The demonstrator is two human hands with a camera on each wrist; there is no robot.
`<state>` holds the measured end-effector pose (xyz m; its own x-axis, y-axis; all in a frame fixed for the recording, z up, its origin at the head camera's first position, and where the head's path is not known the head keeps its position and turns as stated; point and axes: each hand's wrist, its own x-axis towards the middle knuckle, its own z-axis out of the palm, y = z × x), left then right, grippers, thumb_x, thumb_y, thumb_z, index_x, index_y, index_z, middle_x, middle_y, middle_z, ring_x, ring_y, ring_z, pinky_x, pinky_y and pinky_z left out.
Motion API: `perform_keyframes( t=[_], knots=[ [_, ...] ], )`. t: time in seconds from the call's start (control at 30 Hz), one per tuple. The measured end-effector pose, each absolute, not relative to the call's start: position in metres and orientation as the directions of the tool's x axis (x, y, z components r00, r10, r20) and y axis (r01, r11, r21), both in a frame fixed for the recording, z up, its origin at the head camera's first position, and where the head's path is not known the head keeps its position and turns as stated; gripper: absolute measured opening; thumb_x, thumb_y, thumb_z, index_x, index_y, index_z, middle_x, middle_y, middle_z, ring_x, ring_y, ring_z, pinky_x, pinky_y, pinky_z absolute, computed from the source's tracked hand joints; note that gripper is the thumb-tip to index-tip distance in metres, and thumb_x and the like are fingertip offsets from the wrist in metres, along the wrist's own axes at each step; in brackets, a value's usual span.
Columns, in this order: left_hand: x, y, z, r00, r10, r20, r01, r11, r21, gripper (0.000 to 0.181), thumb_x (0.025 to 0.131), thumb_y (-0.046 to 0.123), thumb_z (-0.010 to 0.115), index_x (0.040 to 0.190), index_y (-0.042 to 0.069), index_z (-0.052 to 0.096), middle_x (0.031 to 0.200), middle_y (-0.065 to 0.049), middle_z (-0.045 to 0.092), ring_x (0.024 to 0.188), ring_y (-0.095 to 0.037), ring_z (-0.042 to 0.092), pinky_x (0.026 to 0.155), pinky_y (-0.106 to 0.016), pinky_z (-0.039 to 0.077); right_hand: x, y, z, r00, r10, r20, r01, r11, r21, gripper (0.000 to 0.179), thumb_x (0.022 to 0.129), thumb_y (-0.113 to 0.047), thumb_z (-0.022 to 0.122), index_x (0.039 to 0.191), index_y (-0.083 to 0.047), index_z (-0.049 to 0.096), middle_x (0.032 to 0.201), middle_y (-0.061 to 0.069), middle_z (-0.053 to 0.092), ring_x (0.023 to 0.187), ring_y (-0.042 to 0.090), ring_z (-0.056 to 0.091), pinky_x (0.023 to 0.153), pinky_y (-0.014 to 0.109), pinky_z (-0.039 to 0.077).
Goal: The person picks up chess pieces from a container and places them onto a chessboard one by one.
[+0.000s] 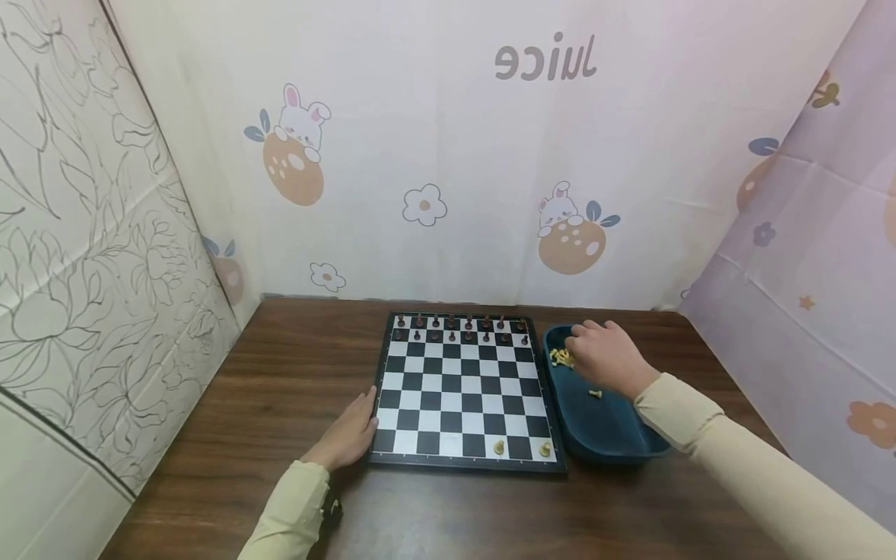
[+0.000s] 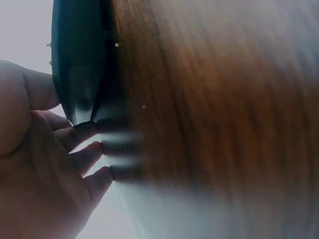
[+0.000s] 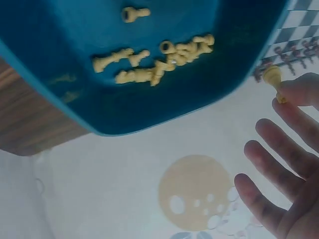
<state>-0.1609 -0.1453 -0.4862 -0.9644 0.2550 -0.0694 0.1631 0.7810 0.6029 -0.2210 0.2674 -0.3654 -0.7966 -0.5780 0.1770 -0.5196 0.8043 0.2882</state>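
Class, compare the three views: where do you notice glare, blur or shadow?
Head: the board looks crisp; pale sheen on the near table. Left wrist: table grain blurred, whitish glare below, left hand darkly backlit. Right wrist: tub dim inside, pieces faintly mirrored in its wall.

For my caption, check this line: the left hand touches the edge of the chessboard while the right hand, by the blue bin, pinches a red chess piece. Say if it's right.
Wrong colour: the right wrist view shows the right hand by the blue bin pinching a yellow chess piece, not red. The left hand does touch the edge of the chessboard.
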Motion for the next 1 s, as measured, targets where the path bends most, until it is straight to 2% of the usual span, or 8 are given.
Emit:
perform_keyframes(
  t=[0.2,0.3,0.57,0.8,1.0],
  knots=[
    [-0.163,-0.145,-0.487,-0.966,0.251,-0.063,0.164,0.782,0.601,0.054,0.100,0.012,0.039,0.147,-0.007,0.022,0.152,-0.024,0.026,0.140,-0.040,0.021,0.113,-0.053,0.019,-0.216,0.243,-0.362,-0.783,-0.603,0.154,-0.536,0.779,0.325,0.012,0.074,-0.015,0.081,0.081,-0.008,0.074,0.071,0.003,0.062,0.063,0.019,0.049,0.050,0.030,0.040],
    [-0.163,-0.145,-0.487,-0.966,0.250,-0.072,0.158,0.783,0.601,0.054,0.100,0.013,0.038,0.148,-0.007,0.021,0.152,-0.023,0.025,0.140,-0.039,0.020,0.113,-0.053,0.019,-0.214,0.231,-0.364,-0.773,-0.617,0.146,-0.548,0.766,0.335,0.009,0.075,-0.015,0.079,0.081,-0.010,0.074,0.073,0.003,0.063,0.064,0.019,0.051,0.052,0.032,0.043],
    [-0.161,-0.145,-0.487,-0.964,0.256,-0.072,0.162,0.781,0.603,0.054,0.100,0.012,0.038,0.148,-0.007,0.022,0.152,-0.023,0.026,0.140,-0.039,0.021,0.113,-0.053,0.019,-0.208,0.193,-0.370,-0.778,-0.622,0.089,-0.575,0.762,0.299,0.014,0.078,-0.022,0.078,0.089,-0.013,0.076,0.083,0.002,0.069,0.071,0.018,0.055,0.058,0.027,0.045],
    [-0.161,-0.144,-0.490,-0.963,0.262,-0.057,0.178,0.784,0.594,0.053,0.100,0.011,0.039,0.147,-0.008,0.023,0.151,-0.024,0.027,0.140,-0.040,0.022,0.112,-0.053,0.020,-0.203,0.165,-0.372,-0.715,-0.695,0.074,-0.644,0.696,0.317,0.015,0.080,-0.025,0.075,0.092,-0.015,0.075,0.082,0.000,0.068,0.070,0.016,0.055,0.058,0.028,0.047],
    [-0.162,-0.145,-0.490,-0.965,0.258,-0.054,0.177,0.784,0.595,0.053,0.100,0.011,0.039,0.147,-0.008,0.024,0.151,-0.024,0.027,0.139,-0.040,0.022,0.112,-0.053,0.020,-0.198,0.144,-0.376,-0.640,-0.760,0.110,-0.692,0.633,0.347,0.014,0.079,-0.026,0.076,0.087,-0.015,0.075,0.079,-0.001,0.067,0.069,0.015,0.057,0.054,0.027,0.046]
  ],
)
